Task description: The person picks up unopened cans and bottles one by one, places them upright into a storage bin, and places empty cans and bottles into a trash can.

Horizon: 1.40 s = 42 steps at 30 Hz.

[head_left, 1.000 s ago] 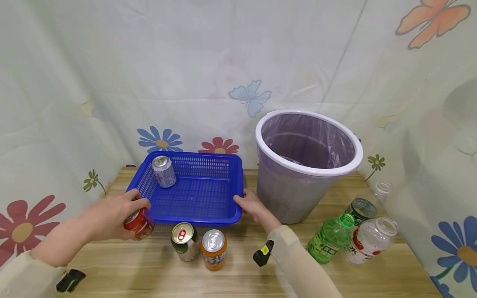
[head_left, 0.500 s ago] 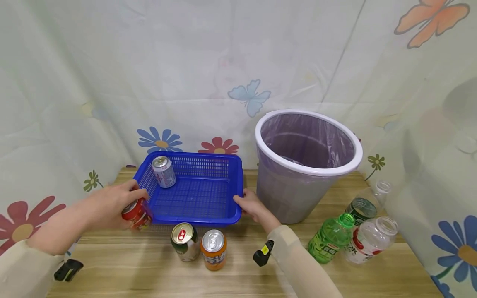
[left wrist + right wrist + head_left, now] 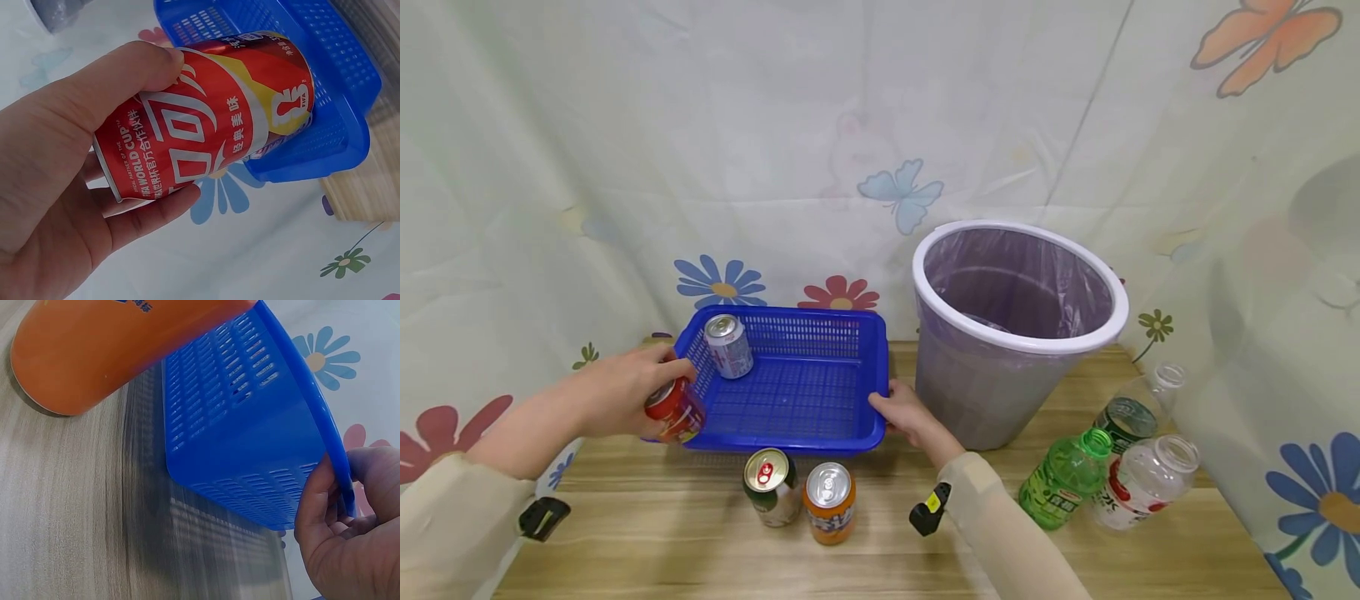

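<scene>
— Both hands are occupied in the head view! Left hand [image 3: 625,393] grips a red can [image 3: 681,415], tilted, at the near left corner of the blue basket [image 3: 805,446]; right hand [image 3: 910,414] pinches that basket's right rim.

— Where's the danger?

— Come in low, I'd say, and the red can could clip the basket's edge and jar loose. Swing it too far across and it might knock the pale can [image 3: 730,348], which sits inside the basket by its left wall.

— And in front of the basket?

— Green-and-gold can [image 3: 772,490] and orange can [image 3: 830,506], just beside each other. Tug the basket their way and they could topple!

— Left wrist view now, and what a look at that red can! Glossy, undented where it shows, big white characters, a yellow sweep, World Cup print, silvery edge by the palm.

— Thumb on one side, fingers curled round the other. Smooth metal, so a slack grip might let it slide. Touching the basket? Can't tell.

— Over to the right wrist view: thumb and fingers clasp the basket's rim, with the orange can looming close to its front wall.

— If that pinch gives, a bump could send the basket skidding.
</scene>
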### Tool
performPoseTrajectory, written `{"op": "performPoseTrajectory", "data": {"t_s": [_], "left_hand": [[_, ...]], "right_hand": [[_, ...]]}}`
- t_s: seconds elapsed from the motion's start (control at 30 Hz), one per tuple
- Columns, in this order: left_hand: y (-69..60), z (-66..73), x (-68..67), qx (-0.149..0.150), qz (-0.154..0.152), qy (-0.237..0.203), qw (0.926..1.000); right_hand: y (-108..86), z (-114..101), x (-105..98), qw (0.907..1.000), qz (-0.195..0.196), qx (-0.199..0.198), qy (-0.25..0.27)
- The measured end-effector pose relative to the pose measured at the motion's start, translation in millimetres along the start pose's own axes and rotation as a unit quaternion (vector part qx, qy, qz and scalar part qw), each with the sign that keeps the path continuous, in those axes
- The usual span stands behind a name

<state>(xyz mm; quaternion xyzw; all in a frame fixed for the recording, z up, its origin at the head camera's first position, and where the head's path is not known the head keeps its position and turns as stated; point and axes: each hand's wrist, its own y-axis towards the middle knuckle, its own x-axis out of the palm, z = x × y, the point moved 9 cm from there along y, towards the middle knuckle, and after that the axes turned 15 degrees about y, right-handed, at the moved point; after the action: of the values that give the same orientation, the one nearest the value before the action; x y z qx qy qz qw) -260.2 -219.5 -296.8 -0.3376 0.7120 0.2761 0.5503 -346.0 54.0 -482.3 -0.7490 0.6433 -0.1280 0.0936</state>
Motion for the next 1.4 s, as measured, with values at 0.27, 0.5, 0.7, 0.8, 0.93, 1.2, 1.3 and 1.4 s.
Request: {"op": "performPoseTrajectory", "data": {"t_s": [0.27,0.5,0.7,0.8,0.93,1.2,1.3,1.4], "left_hand": [[7.7,-9.5,8.8,-0.004,-0.009,0.007,0.9999],[15.1,-15.9,18.6,-0.004,-0.020,0.006,0.9998],[20.7,-22.4,27.1,-0.016,-0.032,-0.003,0.9994],[24.1,-24.9,31.3,-0.019,-0.038,0.001,0.9991],[29.2,-28.2,36.5,-0.027,-0.050,-0.003,0.9984],[37.1,-35.2,50.6,-0.052,-0.076,-0.013,0.9956],[39.3,-37.1,54.9,-0.058,-0.084,-0.017,0.9946],[41.4,-39.3,58.3,-0.061,-0.089,-0.021,0.9940]], "right_hand": [[0.8,0.9,-1.0,1.0000,-0.003,0.000,-0.004],[1.7,1.5,-1.5,1.0000,-0.001,0.001,-0.004],[0.8,0.0,-1.0,1.0000,0.000,-0.003,-0.003],[0.4,-0.4,-0.6,1.0000,-0.001,-0.005,0.000],[-0.1,-0.3,-0.6,1.0000,-0.001,-0.001,0.002],[1.2,0.9,-0.8,1.0000,-0.006,-0.001,-0.001],[1.4,0.8,-0.6,1.0000,-0.006,-0.003,-0.004],[1.0,0.6,-0.4,1.0000,-0.004,-0.001,-0.002]]}}
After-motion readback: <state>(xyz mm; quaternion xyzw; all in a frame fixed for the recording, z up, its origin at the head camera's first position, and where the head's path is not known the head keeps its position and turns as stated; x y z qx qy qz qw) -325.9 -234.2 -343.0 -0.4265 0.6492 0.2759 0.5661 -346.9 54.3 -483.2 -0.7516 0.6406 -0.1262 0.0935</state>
